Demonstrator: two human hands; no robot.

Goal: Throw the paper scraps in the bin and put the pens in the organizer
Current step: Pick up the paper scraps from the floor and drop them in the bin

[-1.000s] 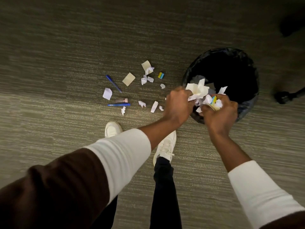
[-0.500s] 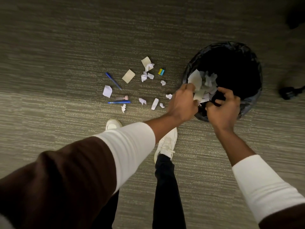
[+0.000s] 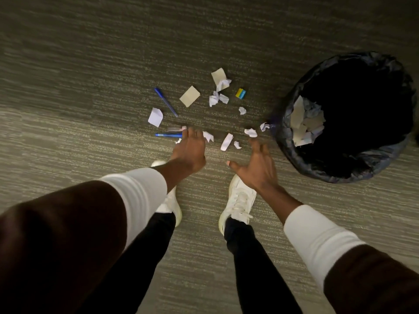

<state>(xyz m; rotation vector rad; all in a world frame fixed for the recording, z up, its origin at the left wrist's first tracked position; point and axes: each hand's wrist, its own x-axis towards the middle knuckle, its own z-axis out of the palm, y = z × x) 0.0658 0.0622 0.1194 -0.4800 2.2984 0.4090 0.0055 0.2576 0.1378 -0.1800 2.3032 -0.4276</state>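
A black bin [image 3: 340, 171] with a bag liner stands on the carpet at the right, with white paper scraps [image 3: 306, 123] inside. Several more scraps lie on the floor, among them a beige square [image 3: 189, 96], a white piece [image 3: 155, 117] and a white strip [image 3: 226, 141]. One blue pen [image 3: 166, 102] lies diagonally. A second blue pen [image 3: 168, 135] lies flat beside a clear cap [image 3: 175, 128]. My left hand [image 3: 190, 150] reaches down, empty, fingers at the second pen's end. My right hand [image 3: 256, 164] hovers with spread fingers near the strip, holding nothing.
A small yellow and blue eraser-like block [image 3: 240, 93] lies among the scraps. My two white shoes [image 3: 238, 200] stand just below the litter. No organizer is in view.
Both hands let the paper drop into the bin, then swung left and down toward the floor litter. The view shifted, so the bin now sits further right.
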